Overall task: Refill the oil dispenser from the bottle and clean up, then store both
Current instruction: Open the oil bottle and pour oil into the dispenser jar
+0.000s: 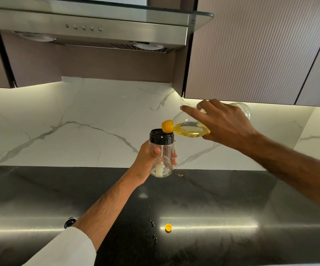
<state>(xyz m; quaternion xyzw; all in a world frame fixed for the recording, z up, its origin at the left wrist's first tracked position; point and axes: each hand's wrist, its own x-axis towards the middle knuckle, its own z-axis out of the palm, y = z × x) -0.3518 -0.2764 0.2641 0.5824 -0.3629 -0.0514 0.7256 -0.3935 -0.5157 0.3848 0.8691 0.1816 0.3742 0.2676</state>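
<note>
My left hand [148, 160] holds a clear oil dispenser [161, 154] upright above the black counter; it has a black collar at the top and a white tube inside. My right hand [225, 124] grips a clear plastic oil bottle [191, 127] tipped on its side, its yellow spout [167, 126] resting over the dispenser's black rim. Yellow oil pools in the lowered neck end of the bottle. The dispenser looks nearly empty. A small yellow cap [168, 227] lies on the counter in front of me.
A black round lid [70, 222] lies on the counter [232, 198] by my left sleeve. Several dark droplets [152, 224] dot the surface near the yellow cap. A small orange scrap [180, 175] sits by the marble backsplash. Range hood [86, 27] and upper cabinets [251, 50] hang overhead.
</note>
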